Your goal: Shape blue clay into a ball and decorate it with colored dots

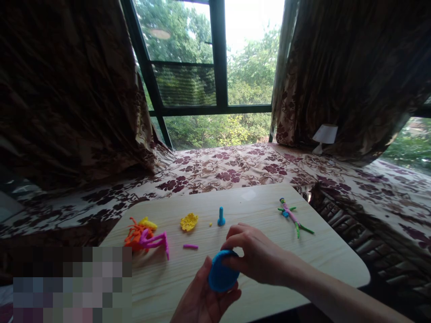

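A blue round piece of modelling clay (pixel 223 272), shaped like a shallow dish, is between my two hands over the near part of the table. My left hand (pixel 205 291) cups it from below and the left, thumb at its edge. My right hand (pixel 247 255) pinches its upper right rim, thumb on the inner face. Just beyond my right hand stands a small blue clay stem on a round base (pixel 221 217). To its left are a tiny yellow bit (pixel 210 224) and a ruffled yellow clay piece (pixel 189 221). A short magenta clay stick (pixel 190 246) lies nearer to me.
A pale wooden table (pixel 262 206) carries these. At its left sit an orange and yellow clay figure (pixel 136 235) and a magenta one (pixel 156 240). A pink and green clay figure (pixel 291 214) lies at the right. Beyond are a floral-covered ledge (pixel 232 166) and a small lamp (pixel 325 134).
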A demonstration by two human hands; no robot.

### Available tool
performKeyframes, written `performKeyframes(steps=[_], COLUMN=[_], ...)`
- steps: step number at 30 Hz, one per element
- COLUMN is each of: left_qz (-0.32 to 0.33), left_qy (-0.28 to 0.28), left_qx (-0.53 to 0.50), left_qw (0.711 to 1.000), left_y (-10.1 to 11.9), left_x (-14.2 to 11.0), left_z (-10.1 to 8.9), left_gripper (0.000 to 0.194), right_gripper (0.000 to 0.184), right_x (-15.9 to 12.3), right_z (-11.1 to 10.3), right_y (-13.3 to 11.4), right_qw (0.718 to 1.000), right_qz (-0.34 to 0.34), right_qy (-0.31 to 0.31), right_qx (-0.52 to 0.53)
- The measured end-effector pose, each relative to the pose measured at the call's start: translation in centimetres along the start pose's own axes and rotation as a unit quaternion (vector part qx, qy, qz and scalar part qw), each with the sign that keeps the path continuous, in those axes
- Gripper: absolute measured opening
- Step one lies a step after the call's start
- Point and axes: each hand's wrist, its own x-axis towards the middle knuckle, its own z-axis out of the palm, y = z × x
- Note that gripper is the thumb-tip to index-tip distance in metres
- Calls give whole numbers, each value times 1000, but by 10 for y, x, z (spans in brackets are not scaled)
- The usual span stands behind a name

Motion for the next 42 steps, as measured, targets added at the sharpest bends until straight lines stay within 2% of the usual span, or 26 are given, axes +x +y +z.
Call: performKeyframes(steps=[4,10,14,18,23,30,32,37,42], left_qz=[2,-6,-29,-41,-52,-50,-47,-32,-76], left_qy=[-3,-2,-4,-34,-50,-61,-74,-73,-77], left_qx=[10,-32,11,37,-16,44,41,-5,17], left_qw=[1000,999,1000,998,997,996,995,997,994], left_y=[1,0,0,-1,-3,-4,-5,-7,-7], left_x=[0,0,0,1,1,4,3,-3,3], left_z=[1,0,0,-1,-6,-8,-7,-5,-12], left_gripper=[21,26,27,37,38,42,43,37,45], right_gripper=[13,26,21,15,18,14,9,11,11], right_x=[2,2,0,3,4,2,2,2,2], right_z=[-7,5,-4,-13,-6,-11,-10,1,-1], right_y=[0,2,2,-3,-4,-4,-4,-1,1], right_qw=[998,998,996,993,995,993,993,994,994], right_qz=[-34,-23,-26,-57,-39,-55,-61,-51,-43], right_qy=[-40,-16,-46,-75,-55,-73,-74,-62,-47], right_qx=[-36,-63,-74,-69,-72,-74,-72,-69,-87])
